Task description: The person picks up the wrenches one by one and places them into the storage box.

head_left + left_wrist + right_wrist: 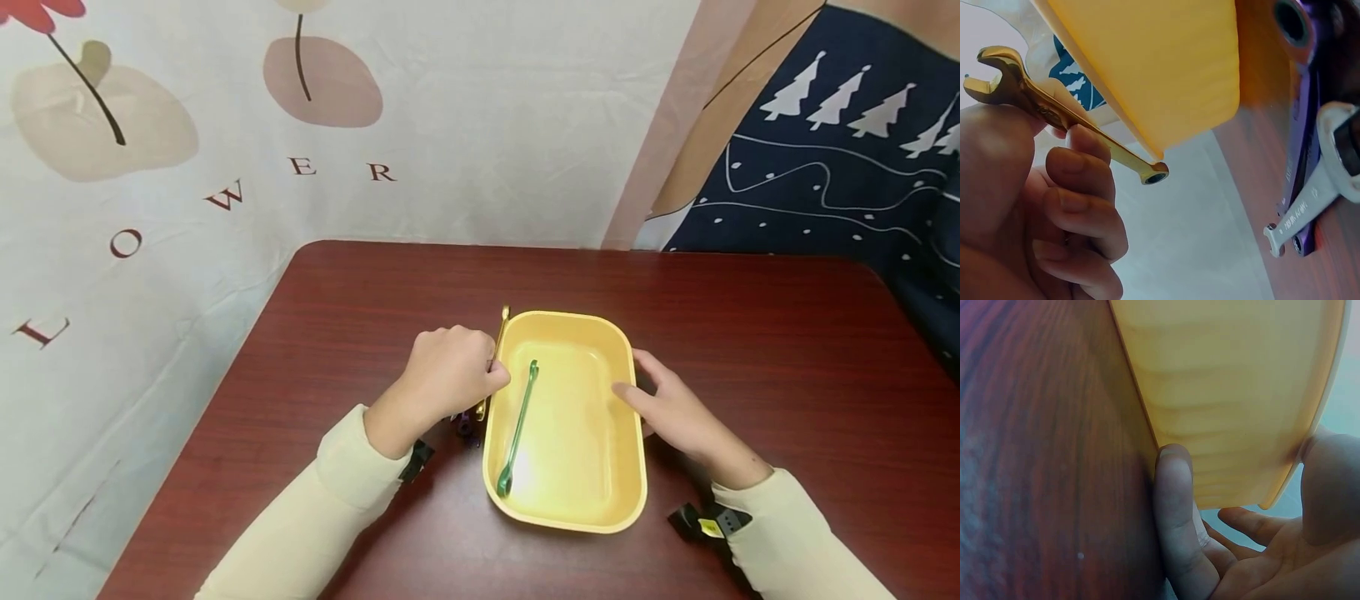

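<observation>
1. Gold-coloured wrench [1119, 154], pinched between the thumb and fingers of the left hand [453, 371]. Its forked end projected past the thumb and its ring end past the fingertips; it stood just beside the tray's left rim, though contact could not be told.

2. Yellow tray [577, 417], situated between the two hands. The right hand [678, 412] gripped its right side, the thumb over the rim and the fingers against the outer wall, one of them along the lower edge.

3. Green wrench [519, 427], lying lengthwise inside the tray, nearer to the left hand than to the right.

4. Purple wrench [1297, 137] and silver wrench [1304, 209], both on the table below the left hand, the silver one crossing the purple. In the head view the left hand and wrist partly hid them.

5. Reddish-brown table [750, 333], extending beneath both hands. Pale sleeves [330, 508] covered the forearms; beyond the hands hung a pale printed cloth [487, 108].
</observation>
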`<control>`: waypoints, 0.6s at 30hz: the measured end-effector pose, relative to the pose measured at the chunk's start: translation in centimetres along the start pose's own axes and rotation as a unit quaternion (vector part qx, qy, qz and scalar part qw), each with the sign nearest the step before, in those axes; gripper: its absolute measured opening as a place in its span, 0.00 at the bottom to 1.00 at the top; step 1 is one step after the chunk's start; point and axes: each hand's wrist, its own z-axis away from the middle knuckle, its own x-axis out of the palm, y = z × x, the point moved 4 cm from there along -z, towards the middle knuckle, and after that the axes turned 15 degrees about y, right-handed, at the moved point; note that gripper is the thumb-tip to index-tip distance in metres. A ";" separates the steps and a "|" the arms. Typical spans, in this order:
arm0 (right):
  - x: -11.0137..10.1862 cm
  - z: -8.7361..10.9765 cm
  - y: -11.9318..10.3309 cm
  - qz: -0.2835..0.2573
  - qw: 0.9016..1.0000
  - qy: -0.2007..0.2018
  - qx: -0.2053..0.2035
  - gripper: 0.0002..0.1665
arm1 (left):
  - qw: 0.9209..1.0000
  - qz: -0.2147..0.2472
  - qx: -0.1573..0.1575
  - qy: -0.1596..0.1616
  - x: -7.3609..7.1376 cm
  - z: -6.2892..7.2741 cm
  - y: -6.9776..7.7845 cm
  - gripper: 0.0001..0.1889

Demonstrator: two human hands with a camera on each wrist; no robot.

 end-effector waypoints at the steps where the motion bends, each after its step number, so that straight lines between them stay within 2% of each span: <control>1: 0.0 0.0 0.0 -0.001 1.000 0.000 0.000 0.39 | 1.000 0.001 0.000 -0.001 0.0 0.0 0.1 0.17; 18: -0.1 0.1 0.1 -0.002 1.000 -0.002 -0.003 0.38 | 1.000 -0.001 0.015 -0.001 -0.4 0.6 1.2 0.19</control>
